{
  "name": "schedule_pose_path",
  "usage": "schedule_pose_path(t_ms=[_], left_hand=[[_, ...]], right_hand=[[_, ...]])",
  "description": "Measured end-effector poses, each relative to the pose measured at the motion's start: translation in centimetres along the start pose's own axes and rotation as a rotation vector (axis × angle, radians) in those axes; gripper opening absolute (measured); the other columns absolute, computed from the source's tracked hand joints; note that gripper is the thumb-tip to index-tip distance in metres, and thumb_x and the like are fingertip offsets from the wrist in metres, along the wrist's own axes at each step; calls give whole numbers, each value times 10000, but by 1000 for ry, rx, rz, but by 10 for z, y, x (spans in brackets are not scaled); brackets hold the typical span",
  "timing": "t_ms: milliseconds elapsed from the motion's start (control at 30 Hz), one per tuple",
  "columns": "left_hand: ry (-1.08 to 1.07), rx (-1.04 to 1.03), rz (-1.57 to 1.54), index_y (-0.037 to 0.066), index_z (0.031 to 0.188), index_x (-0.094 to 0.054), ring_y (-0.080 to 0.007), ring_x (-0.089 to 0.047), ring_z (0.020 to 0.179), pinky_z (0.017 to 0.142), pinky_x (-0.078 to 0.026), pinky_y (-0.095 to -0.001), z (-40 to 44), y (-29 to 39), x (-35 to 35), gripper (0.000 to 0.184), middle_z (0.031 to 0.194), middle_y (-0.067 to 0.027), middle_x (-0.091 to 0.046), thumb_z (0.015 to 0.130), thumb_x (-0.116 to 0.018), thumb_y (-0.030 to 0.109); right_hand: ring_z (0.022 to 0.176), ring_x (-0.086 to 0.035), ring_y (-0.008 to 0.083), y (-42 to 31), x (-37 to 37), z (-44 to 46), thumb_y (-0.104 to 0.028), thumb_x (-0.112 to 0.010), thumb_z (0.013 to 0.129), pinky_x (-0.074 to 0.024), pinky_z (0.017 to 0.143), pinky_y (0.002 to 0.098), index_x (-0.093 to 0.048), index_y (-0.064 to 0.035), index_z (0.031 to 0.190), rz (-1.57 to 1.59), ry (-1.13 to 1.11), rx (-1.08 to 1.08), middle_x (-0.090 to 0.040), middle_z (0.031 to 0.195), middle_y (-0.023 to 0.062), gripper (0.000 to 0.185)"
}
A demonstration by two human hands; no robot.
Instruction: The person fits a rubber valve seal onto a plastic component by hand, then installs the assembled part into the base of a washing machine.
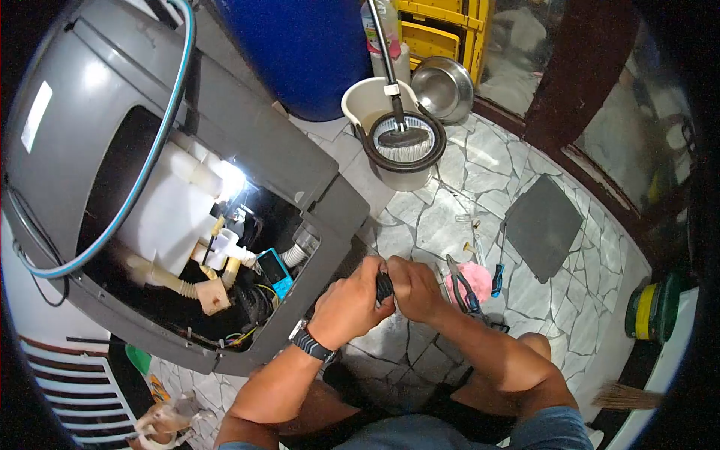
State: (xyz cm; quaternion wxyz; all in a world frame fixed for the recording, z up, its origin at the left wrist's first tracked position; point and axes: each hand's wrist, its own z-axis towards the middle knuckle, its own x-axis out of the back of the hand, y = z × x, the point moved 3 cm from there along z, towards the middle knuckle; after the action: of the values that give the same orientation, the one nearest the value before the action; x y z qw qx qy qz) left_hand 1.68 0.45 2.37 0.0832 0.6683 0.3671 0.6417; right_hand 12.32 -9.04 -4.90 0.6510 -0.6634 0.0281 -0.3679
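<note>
My left hand (pixel 351 298), with a watch on its wrist, is closed around a small black ribbed piece (pixel 384 286). From the other side my right hand (pixel 412 288) presses against the same piece with curled fingers. Most of it is hidden, so its kind cannot be made out. Left of my hands lies a large grey appliance (pixel 300 166) with an open underside. Inside it show a white tank (pixel 169 214), a corrugated hose (pixel 294 255), wires and a blue-framed device (pixel 274 274). A bright light (pixel 232 180) shines there.
Pliers (pixel 460 281) lie on a pink cloth (pixel 478 279) beside a blue-and-black tool (pixel 498 280). A dark flat panel (pixel 543 226) rests on the tiles. Behind stand a mop bucket (pixel 358 101), a metal basin (pixel 442 86) and a blue barrel (pixel 300 52). An animal (pixel 163 424) is at lower left.
</note>
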Motion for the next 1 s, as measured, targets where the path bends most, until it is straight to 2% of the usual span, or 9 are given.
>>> schedule_pose_path(t_ms=[133,233,300,400,533,733,833,900,1000], left_hand=[[24,-63,-45,40,1216,-403,-482,-645,866,728,-527,-508,0,-5,-1,576,942,-259,-653,787,-745,214],[57,-114,-127,43,1199,-400,-478,-645,869,723,-521,-508,6,-7,0,555,933,-259,-647,791,-736,215],[82,-149,-168,48,1186,-399,-476,-645,868,715,-515,-512,5,-7,4,539,927,-260,-645,798,-729,223],[4,-31,-147,43,1168,-398,-472,-641,902,733,-514,-496,7,-10,5,528,949,-251,-638,792,-730,210],[52,-144,-216,39,1155,-397,-468,-645,895,747,-515,-483,6,-12,2,543,965,-230,-632,770,-748,192],[40,-187,-265,41,1196,-387,-456,-648,912,752,-520,-472,8,-12,7,600,993,-225,-622,755,-765,195],[45,-146,-236,44,1226,-384,-454,-651,902,749,-521,-473,8,-16,6,629,972,-227,-625,753,-768,200],[57,-125,-224,47,1239,-383,-455,-653,892,746,-521,-474,8,-15,8,639,949,-226,-628,753,-768,202],[-14,-74,-209,46,1270,-383,-461,-654,882,739,-519,-480,8,-9,7,660,922,-237,-639,761,-767,217]], right_hand=[[814,-633,449,-9,8,1,-421,-382,1029,-481,710,504,-607,-35,907,25,-13,-88,-663,833,224,463],[784,-636,454,-18,18,3,-435,-406,1029,-479,673,520,-577,-33,954,-2,-89,-59,-656,789,212,443],[766,-632,463,-15,17,2,-467,-463,1014,-468,651,536,-534,-36,1008,-47,-41,87,-630,754,216,437],[760,-634,457,-12,21,3,-475,-502,1003,-469,637,522,-499,-41,1040,16,-111,125,-608,717,202,435],[764,-635,456,-18,31,5,-478,-508,1003,-477,637,498,-507,-43,1028,86,-195,128,-606,712,196,436],[754,-680,369,-21,31,4,-428,-511,1018,-479,655,466,-528,-55,1058,233,-236,60,-614,714,155,376],[700,-650,279,-18,29,5,-356,-564,1002,-464,642,432,-515,-51,1083,305,-176,162,-597,725,120,319],[655,-572,218,-16,31,2,-313,-657,939,-438,620,387,-495,-55,1095,334,-273,19,-565,732,88,342],[632,-500,175,-2,29,4,-292,-724,877,-416,597,361,-481,-66,1098,405,-347,49,-512,704,56,398]])
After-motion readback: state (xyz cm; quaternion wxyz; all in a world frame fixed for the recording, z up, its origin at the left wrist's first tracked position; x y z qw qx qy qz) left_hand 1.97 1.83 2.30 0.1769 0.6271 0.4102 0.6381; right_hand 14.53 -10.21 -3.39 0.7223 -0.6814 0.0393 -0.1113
